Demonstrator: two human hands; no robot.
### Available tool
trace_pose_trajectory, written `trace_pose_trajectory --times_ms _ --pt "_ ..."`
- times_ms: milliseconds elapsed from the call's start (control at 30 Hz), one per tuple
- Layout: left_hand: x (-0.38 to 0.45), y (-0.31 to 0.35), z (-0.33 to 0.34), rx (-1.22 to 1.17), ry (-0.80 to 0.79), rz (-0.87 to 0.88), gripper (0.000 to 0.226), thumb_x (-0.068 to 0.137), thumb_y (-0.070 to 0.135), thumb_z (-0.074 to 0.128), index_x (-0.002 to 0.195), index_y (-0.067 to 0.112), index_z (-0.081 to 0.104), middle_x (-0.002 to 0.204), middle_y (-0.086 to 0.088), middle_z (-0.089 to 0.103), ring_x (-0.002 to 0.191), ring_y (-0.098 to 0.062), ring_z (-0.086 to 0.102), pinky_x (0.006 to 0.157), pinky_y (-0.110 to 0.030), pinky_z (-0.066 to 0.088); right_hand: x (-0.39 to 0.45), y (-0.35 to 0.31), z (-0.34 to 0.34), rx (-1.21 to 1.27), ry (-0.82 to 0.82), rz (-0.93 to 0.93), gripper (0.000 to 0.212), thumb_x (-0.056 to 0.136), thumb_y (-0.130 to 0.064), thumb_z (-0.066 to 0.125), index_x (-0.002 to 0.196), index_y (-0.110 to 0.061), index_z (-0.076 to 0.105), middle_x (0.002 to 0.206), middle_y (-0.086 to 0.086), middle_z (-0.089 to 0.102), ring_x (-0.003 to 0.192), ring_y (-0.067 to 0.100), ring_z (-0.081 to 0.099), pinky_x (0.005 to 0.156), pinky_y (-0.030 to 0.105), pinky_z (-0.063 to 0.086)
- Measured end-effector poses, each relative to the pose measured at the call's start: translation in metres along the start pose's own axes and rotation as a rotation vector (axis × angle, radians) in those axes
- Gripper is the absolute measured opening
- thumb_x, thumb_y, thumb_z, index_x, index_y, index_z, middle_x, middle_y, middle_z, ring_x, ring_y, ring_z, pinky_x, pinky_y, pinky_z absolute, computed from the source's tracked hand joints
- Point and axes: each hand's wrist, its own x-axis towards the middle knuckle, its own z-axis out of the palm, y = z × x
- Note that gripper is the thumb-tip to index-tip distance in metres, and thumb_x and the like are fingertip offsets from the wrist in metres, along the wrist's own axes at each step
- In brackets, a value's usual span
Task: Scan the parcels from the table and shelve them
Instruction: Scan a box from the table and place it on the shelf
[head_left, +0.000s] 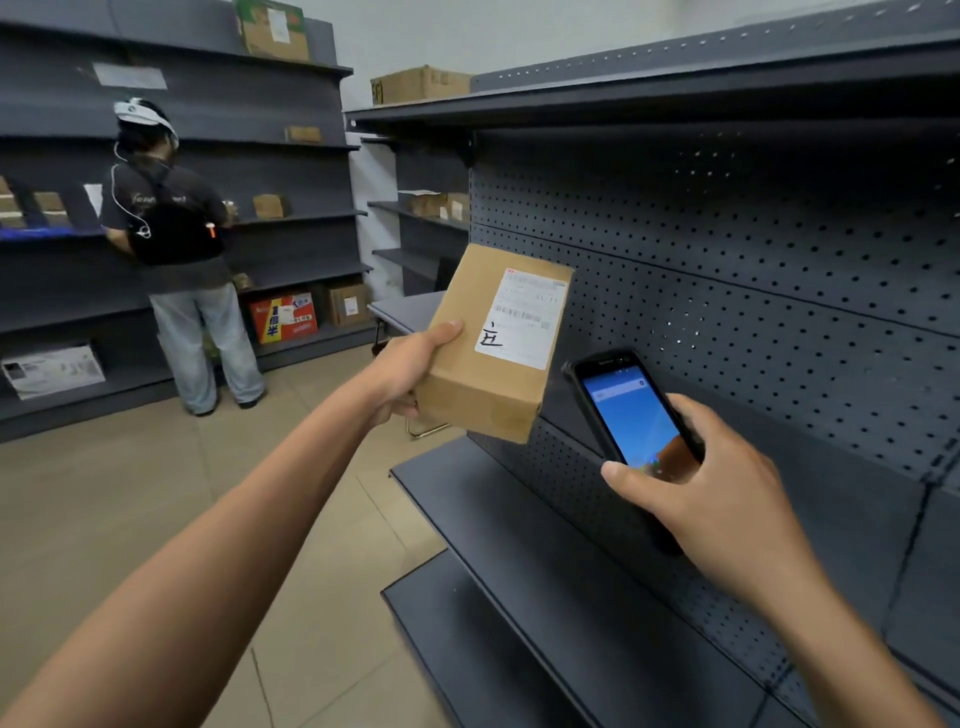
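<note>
Left hand (410, 371) grips the parcel (496, 345), right (719, 499) holds the scanner (631, 415); its tilted label (522, 317) may misread.

Parcel (488, 358): brown corrugated cardboard, matt, with smooth white paper label (524, 317). Handheld scanner (631, 421): black plastic casing, glossy glass screen lit blue. Shelving (727, 249): dark grey painted metal, matt; back panel perforated. Floor (130, 493): beige tiles, smooth, faint sheen.
</note>
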Motion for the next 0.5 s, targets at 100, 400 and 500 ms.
trace_pose_trajectory --times_ms 100,400,500 --pt "0.05 0.001 -0.02 0.009 -0.061 -0.035 0.053 0.086 0.077 0.056 0.112 0.031 0.064 0.113 -0.002 0.068 0.102 -0.024 0.064 0.1 -0.047 0.051 0.028 -0.01 0.027 -0.004 0.029 0.031 0.067 0.071 -0.052 0.086 0.129 -0.035 0.059 0.097 -0.012 0.071 0.094 0.01 0.065 0.076 0.032 0.048" --pt "0.167 0.022 -0.043 -0.001 -0.225 -0.022 0.051 0.089 0.071 0.058 0.109 0.025 0.069 0.076 0.004 0.077 0.077 -0.018 0.074 0.065 -0.03 0.053 0.08 -0.025 0.088 0.021 0.082 0.127 0.076 0.066 -0.054 0.086 0.135 -0.042 0.056 0.097 -0.019 0.068 0.089 -0.012 0.06 0.073 0.015 0.044" --pt "0.194 0.029 -0.034 0.034 -0.263 -0.012 0.053 0.089 0.071 0.059 0.113 0.024 0.066 0.098 -0.004 0.074 0.093 -0.024 0.07 0.076 -0.036 0.052 0.095 -0.027 0.092 0.002 0.081 0.145 0.047 0.066 -0.054 0.084 0.106 -0.048 0.059 0.087 -0.017 0.069 0.08 0.0 0.064 0.068 0.025 0.049"
